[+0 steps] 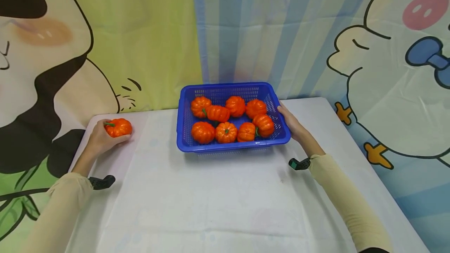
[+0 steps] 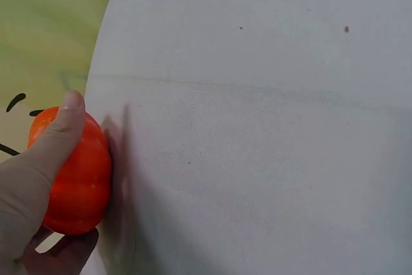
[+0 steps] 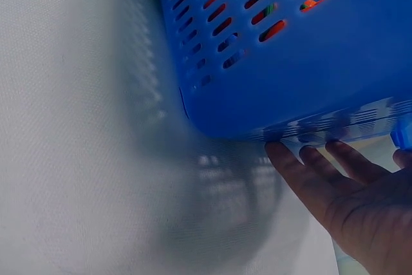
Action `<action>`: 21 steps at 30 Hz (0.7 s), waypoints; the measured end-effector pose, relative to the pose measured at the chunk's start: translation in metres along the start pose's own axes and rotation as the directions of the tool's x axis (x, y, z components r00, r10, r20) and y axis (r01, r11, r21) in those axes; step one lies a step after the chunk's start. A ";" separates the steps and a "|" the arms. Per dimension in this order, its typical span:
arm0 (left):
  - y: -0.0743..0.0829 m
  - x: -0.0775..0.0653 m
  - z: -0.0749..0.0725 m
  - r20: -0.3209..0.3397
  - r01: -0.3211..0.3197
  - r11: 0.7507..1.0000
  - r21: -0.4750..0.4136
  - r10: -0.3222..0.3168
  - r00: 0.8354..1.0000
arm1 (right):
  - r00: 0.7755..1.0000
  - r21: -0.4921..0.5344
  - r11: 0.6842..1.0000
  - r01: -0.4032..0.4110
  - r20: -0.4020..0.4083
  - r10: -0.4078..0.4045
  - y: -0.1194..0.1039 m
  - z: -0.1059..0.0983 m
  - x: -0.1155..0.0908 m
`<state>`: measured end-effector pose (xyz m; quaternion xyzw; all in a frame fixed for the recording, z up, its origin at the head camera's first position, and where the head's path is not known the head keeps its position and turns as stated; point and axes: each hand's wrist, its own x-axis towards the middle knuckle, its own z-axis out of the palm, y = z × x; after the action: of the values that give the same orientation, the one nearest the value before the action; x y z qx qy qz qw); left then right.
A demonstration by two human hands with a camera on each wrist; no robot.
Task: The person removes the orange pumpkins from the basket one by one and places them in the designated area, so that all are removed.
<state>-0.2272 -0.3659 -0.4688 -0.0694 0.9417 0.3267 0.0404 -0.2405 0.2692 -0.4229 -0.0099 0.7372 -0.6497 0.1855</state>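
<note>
My left hand (image 1: 100, 138) grips a small orange pumpkin (image 1: 119, 127) with a green stem at the table's far left corner. In the left wrist view, its thumb lies across the pumpkin (image 2: 80, 181) and other fingers curl beneath. A blue plastic basket (image 1: 232, 147) with slotted walls stands at the back middle, holding several similar pumpkins (image 1: 226, 132). At the basket's right side is my right hand (image 1: 292, 123). In the right wrist view, the fingers (image 3: 299, 181) stretch out with their tips against the basket's outer wall (image 3: 257, 111).
The white-covered table (image 1: 211, 202) reaches to a cartoon-printed curtain (image 1: 242, 26) close behind the basket and along both sides. A black wrist device (image 1: 102, 182) sticks out from the left sleeve, another device (image 1: 299, 164) from the right.
</note>
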 end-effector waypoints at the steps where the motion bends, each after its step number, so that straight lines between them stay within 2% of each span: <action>1: -0.001 0.001 0.001 -0.002 -0.006 1.000 0.008 0.006 1.000 | 1.000 0.003 1.000 -0.001 -0.001 0.001 0.000 0.000 0.000; 5: 0.001 0.002 0.001 0.003 -0.024 0.998 0.058 0.024 1.000 | 1.000 0.012 1.000 -0.001 -0.002 0.001 0.000 0.002 0.001; 7: 0.007 0.001 -0.003 -0.023 -0.034 0.996 0.084 0.036 0.999 | 1.000 0.014 1.000 -0.001 0.002 0.001 0.002 0.001 0.002; 10: 0.027 -0.004 -0.013 -0.086 -0.078 0.993 0.089 0.086 0.993 | 1.000 0.013 1.000 0.004 0.007 -0.004 0.005 -0.001 0.006; 12: 0.047 -0.009 -0.019 -0.132 -0.150 0.987 0.054 0.156 0.979 | 1.000 0.012 1.000 0.008 -0.003 -0.008 0.009 -0.004 0.008; 14: 0.069 -0.019 -0.019 -0.130 -0.234 0.972 0.006 0.233 0.964 | 1.000 0.006 1.000 0.016 -0.011 -0.016 0.013 -0.006 0.011; 17: 0.098 -0.038 -0.005 -0.065 -0.352 0.932 -0.085 0.348 0.935 | 0.999 0.009 1.000 0.023 -0.021 -0.023 0.019 -0.009 0.014; 21: 0.127 -0.068 0.021 0.041 -0.440 0.879 -0.184 0.454 0.890 | 0.999 0.018 0.999 0.028 -0.018 -0.027 0.022 -0.008 0.016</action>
<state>-0.1798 -0.2473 -0.3995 0.1601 0.8984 0.4089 -0.0031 -0.2524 0.2760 -0.4474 -0.0126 0.7328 -0.6587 0.1699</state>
